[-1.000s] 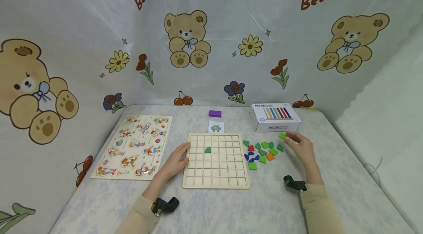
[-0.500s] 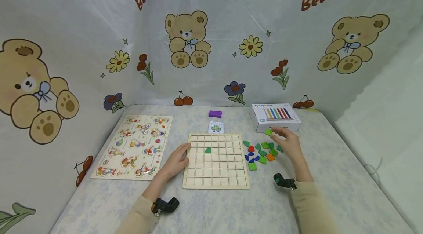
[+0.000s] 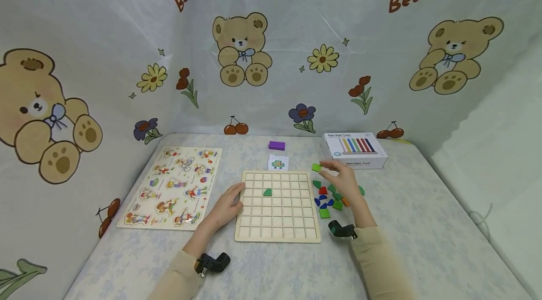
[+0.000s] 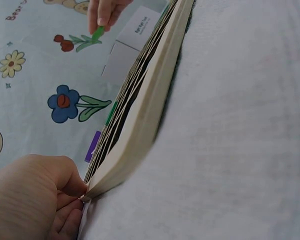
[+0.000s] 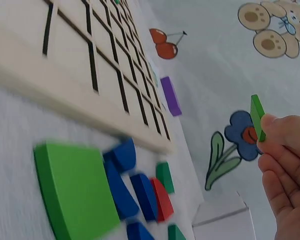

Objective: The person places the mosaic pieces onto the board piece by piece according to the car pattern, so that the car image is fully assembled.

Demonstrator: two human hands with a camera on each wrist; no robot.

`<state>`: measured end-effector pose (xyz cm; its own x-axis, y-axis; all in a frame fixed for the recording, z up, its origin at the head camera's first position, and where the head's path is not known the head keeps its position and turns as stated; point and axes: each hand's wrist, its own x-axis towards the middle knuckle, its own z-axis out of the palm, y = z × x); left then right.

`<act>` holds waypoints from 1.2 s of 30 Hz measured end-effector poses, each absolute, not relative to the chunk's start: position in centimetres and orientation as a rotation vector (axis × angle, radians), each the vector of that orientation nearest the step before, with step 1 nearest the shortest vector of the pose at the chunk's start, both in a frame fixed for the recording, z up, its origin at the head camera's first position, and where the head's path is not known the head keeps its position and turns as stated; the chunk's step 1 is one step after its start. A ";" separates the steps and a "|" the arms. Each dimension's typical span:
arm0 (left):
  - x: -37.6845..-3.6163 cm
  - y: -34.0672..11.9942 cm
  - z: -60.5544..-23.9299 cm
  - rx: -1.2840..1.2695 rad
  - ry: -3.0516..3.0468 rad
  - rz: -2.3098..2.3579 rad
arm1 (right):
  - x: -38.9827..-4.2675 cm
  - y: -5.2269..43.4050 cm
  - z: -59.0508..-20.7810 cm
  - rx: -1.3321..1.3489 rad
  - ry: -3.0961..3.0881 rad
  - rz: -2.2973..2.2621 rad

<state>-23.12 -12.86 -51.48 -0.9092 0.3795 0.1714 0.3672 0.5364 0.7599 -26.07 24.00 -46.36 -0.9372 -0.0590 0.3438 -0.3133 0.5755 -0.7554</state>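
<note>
A pale wooden grid board lies in the middle of the table, one green quarter-circle tile in a cell of it. My left hand holds the board's left edge; in the left wrist view, thumb and bent fingers meet at that edge. Above the table, near the board's far right corner, my right hand pinches a light green square tile between thumb and fingertips. The right wrist view shows this tile edge-on. Below that hand are loose tiles, including a red tile and a green square tile; the forearm covers some.
A pattern card and a purple block lie beyond the board. At the back right stands a white box with colored bead rows pictured on it. To the left lies a picture puzzle board. A patterned cloth hangs behind the table.
My right hand has moved left with the green square tile, from beside the white box's front to near the board's far right corner. My left hand has stayed at the board's edge.
</note>
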 end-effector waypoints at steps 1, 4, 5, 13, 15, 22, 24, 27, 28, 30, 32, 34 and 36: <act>-23.1 -12.9 -51.5 0.666 2.743 1.348 | -26.2 23.6 -46.3 0.319 -2.533 1.311; -23.1 -12.9 -51.4 0.660 2.739 1.350 | -26.4 22.5 -46.3 0.345 -2.550 1.322; -23.1 -12.9 -51.4 0.657 2.739 1.350 | -26.4 22.2 -46.3 0.353 -2.551 1.337; -23.3 -12.9 -51.8 0.652 2.759 1.319 | -26.6 19.8 -46.4 0.427 -2.524 1.419; -23.4 -12.9 -51.9 0.649 2.759 1.307 | -26.6 19.2 -46.7 0.452 -2.523 1.432; -23.5 -13.1 -52.0 0.661 2.750 1.309 | -26.4 17.1 -47.0 0.508 -2.520 1.519; -23.6 -13.1 -51.9 0.653 2.745 1.307 | -26.2 16.4 -46.9 0.503 -2.537 1.541; -23.6 -13.1 -51.9 0.643 2.745 1.307 | -26.1 15.7 -47.2 0.508 -2.558 1.555; -23.5 -13.1 -51.9 0.643 2.744 1.307 | -26.1 15.5 -47.3 0.510 -2.568 1.548; -23.5 -13.1 -52.0 0.651 2.750 1.305 | -26.2 15.3 -47.7 0.513 -2.569 1.563; -23.5 -13.1 -51.9 0.648 2.753 1.299 | -26.1 15.1 -48.0 0.515 -2.580 1.556; -23.5 -13.1 -51.9 0.647 2.753 1.300 | -26.0 14.9 -48.3 0.509 -2.590 1.568; -23.5 -13.1 -51.9 0.642 2.753 1.302 | -25.9 14.8 -48.6 0.502 -2.601 1.591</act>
<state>-23.49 -13.08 -51.93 -0.9146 0.3771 0.1462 0.3523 0.5651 0.7461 -25.93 14.81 -48.56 -0.9459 -0.2465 0.2109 -0.3000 0.4174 -0.8578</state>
